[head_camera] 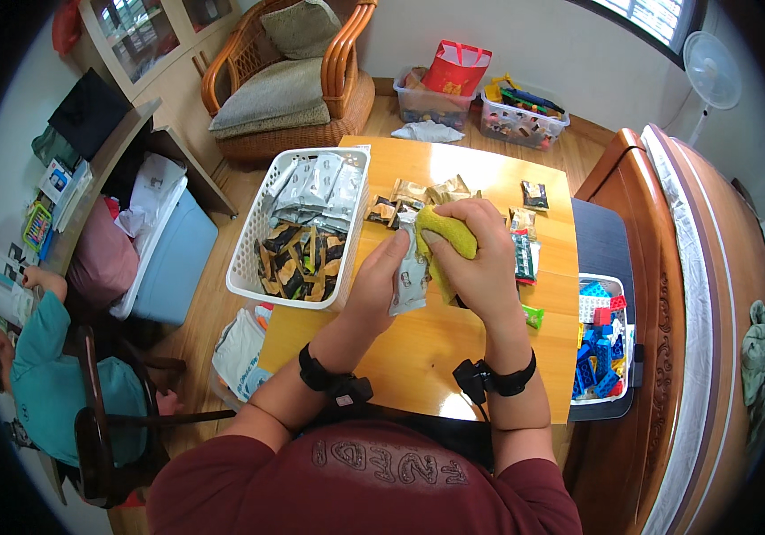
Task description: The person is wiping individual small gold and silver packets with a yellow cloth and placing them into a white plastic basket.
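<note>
My left hand (377,284) grips a silver foil packet (411,284) upright over the table. Against its right side, my right hand (472,261) holds a folded yellow cloth (450,231). A white perforated plastic basket (243,267) stands to the left of my hands. Silver packets (319,184) fill its far half, and black-and-gold packets (302,261) lie heaped in the near half. Behind my hands, several gold wrapped packets (446,188) rest on the wooden table (382,361). Right of them are a small black packet (534,195), a dark green packet (524,257) and a bright green one (533,316).
A white basket of toy bricks (599,354) sits right of the table, beside a carved wooden bed frame (656,321). At left, a person in a teal shirt (55,401) sits at a desk. Beyond the table stand a rattan armchair (289,107) and clear plastic bins (436,107).
</note>
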{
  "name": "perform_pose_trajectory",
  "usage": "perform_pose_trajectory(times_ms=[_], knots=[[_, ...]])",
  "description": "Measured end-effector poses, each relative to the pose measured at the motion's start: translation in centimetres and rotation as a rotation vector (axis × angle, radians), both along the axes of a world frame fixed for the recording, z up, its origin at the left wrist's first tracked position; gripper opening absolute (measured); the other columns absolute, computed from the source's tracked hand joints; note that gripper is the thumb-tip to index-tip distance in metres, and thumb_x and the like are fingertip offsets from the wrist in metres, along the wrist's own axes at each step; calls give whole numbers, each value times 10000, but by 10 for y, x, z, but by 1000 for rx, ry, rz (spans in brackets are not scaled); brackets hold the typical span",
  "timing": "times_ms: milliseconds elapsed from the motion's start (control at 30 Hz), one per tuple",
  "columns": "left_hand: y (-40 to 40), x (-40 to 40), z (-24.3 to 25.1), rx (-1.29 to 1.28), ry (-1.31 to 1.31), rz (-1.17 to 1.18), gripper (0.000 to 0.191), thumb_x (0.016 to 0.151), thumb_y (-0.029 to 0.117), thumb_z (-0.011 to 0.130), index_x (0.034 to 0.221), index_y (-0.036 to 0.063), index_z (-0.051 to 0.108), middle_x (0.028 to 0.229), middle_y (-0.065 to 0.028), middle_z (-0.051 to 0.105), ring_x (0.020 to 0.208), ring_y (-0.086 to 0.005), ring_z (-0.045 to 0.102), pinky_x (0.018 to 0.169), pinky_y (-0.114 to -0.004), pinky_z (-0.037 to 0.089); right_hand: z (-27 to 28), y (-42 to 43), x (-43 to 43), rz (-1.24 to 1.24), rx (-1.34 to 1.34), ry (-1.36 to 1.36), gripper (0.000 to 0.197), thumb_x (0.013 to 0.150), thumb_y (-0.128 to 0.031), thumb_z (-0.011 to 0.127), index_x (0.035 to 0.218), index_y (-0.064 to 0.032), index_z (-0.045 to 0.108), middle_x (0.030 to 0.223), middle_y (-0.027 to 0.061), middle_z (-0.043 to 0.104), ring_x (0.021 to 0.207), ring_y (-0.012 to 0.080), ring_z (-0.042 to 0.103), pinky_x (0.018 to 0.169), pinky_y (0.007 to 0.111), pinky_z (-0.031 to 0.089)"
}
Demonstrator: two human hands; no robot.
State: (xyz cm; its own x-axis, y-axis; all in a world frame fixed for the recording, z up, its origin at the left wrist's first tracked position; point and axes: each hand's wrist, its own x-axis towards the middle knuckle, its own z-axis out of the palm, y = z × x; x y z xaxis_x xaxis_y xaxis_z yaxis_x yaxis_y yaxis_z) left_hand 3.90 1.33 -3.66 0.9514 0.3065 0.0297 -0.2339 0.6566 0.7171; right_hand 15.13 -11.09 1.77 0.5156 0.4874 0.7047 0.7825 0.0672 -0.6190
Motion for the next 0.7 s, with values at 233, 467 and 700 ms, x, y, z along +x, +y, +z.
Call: perform_pose_trajectory(times_ms=[233, 467, 700], knots=[[-1, 11, 23, -65, 50, 128, 456, 1127, 382, 392, 1359, 19, 543, 1167, -94, 665, 983, -166, 676, 872, -319, 561, -3, 3, -7, 129, -74, -13, 285, 800, -92, 800, 1063, -84, 688, 1032, 131, 648, 957, 341, 666, 825, 404, 552], [32, 13, 17, -88, -198, 68, 504, 1130, 444, 337, 1237, 25, 597, 1112, -104, 676, 1009, -212, 673, 899, -340, 553, -1, 1, -18, 301, -266, -56, 302, 771, -94, 834, 1043, -125, 707, 1046, 116, 645, 967, 343, 664, 826, 391, 554], [-9, 6, 35, 49, 61, 279, 487, 1131, 426, 341, 1332, 28, 536, 1077, -98, 670, 999, -186, 666, 827, -336, 565, 0, 0, -4, 100, -40, -44, 259, 800, -110, 810, 1032, -89, 695, 1017, 115, 642, 930, 327, 667, 790, 399, 562]])
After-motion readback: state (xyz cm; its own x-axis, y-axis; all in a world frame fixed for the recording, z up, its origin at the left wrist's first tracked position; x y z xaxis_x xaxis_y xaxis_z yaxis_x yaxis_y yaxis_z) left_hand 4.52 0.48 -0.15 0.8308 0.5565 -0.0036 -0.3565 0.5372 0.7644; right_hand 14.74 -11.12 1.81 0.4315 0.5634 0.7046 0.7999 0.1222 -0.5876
